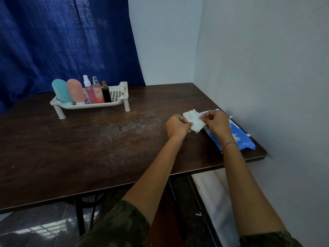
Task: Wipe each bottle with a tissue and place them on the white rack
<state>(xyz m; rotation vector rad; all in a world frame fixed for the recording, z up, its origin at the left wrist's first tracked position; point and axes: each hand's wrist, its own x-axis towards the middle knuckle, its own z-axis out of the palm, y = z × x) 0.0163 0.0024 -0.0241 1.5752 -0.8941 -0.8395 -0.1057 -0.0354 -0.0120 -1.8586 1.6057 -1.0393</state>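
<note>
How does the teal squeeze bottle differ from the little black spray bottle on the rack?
The teal squeeze bottle is taller and wider than the black spray bottle. The teal one has a rounded top; the black one carries a gold sprayer. Teal ends the row on the left, black on the right. Both stand upright on the white rack.

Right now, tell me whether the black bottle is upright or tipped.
Upright: the black bottle stands on its base in the white rack, top pointing up.
</note>
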